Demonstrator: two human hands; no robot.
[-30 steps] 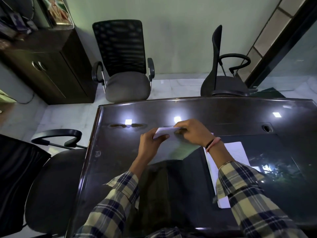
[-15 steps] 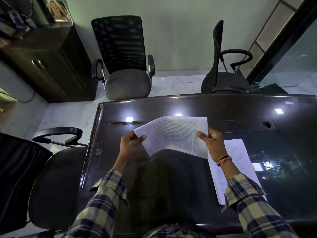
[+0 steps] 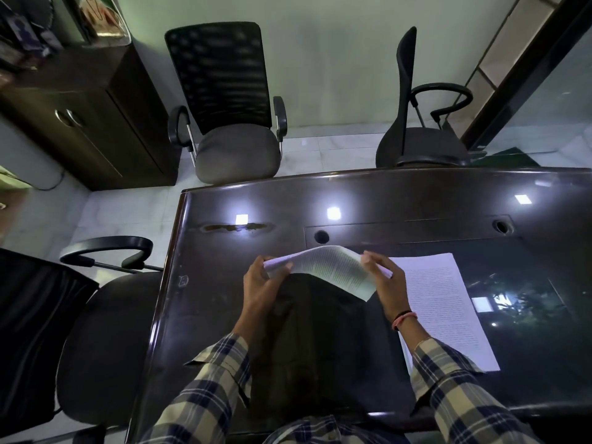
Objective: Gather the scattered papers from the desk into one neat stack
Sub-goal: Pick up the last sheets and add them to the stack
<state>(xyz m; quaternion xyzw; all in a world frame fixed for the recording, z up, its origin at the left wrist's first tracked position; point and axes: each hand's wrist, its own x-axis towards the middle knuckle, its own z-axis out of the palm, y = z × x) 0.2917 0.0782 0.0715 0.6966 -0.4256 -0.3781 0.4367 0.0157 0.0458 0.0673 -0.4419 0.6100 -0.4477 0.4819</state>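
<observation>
- Our left hand point(image 3: 260, 285) and right hand point(image 3: 382, 280) each pinch an end of the printed sheet point(image 3: 330, 272), arched above the desk point(image 3: 224, 309).
- Second sheet point(image 3: 445, 310) lies flat on the desk, just beside our right hand.

We see bare desk point(image 3: 224, 315) left of our left hand point(image 3: 259, 290), open to the edge; the far strip toward two chairs point(image 3: 230, 100) is free as well, marked only by two cable holes point(image 3: 321, 237); to the right, a sheet point(image 3: 448, 309) lies flat just beside our right hand point(image 3: 387, 283), with dark glass beyond it; the bowed paper point(image 3: 333, 270) spans between both hands.
</observation>
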